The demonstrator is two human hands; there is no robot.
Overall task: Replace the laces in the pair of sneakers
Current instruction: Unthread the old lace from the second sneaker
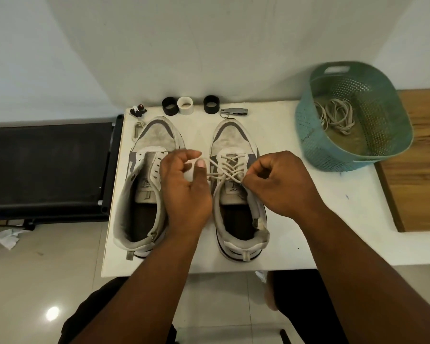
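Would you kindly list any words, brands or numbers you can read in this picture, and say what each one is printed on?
Nothing can be read with confidence.
Tongue label of the left sneaker: dark printed lettering, turned away from the camera and too blurred to read.
Tongue label of the right sneaker: similar lettering, partly covered by the lace, too blurred to read.
Basket: a faint dark scribble, illegible.

Both hands, left hand (184, 184) and right hand (281, 182), pinch cream lace (230, 167) ends over right grey-white sneaker (236, 145); unlaced left sneaker (149, 155) beside it.

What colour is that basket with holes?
Teal green; the basket shows clearly in the head view.
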